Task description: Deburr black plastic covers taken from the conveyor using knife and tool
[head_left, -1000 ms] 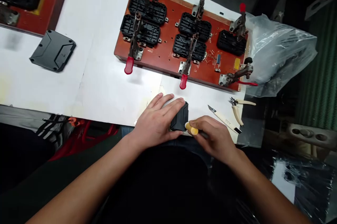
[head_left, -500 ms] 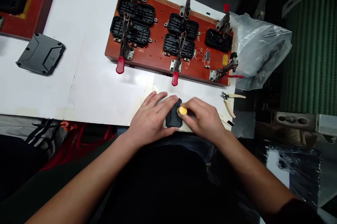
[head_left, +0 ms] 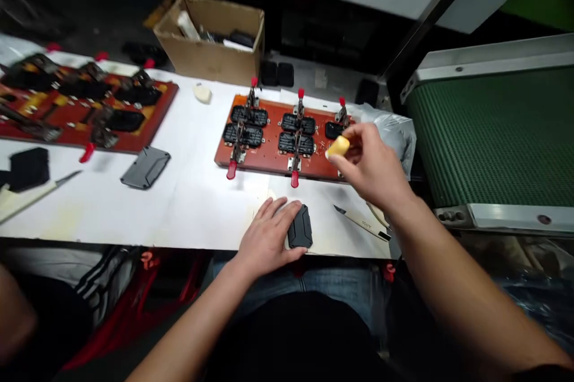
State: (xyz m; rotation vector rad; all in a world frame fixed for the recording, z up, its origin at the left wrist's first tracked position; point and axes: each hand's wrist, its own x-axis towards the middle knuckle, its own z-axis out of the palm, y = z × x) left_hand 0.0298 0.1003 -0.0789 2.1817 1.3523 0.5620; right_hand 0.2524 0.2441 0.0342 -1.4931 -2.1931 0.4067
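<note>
A dark grey cover (head_left: 301, 228) lies on the white table near its front edge. My left hand (head_left: 270, 237) rests on the cover's left side, with its fingers pointing away from me and the thumb at the near edge. Raised over the right part of the red-brown fixture, my right hand (head_left: 365, 161) pinches a small yellow block (head_left: 338, 147) between thumb and fingers. The fixture (head_left: 264, 158) holds several black parts under toggle clamps with red handles. A cutter knife (head_left: 362, 223) lies to the right of the cover.
Another clamp fixture (head_left: 158, 122) stands at the left, with a larger grey cover (head_left: 146, 167) before it. A cardboard box (head_left: 210, 62) is behind, near a pale block (head_left: 202, 94). A plastic bag (head_left: 394, 131) and green conveyor (head_left: 497, 137) lie right. A person's arm shows lower left.
My right hand has lifted off the cover and moved up and right with the yellow block. My left hand stays on the cover. The view has tilted up, showing the box and more conveyor.
</note>
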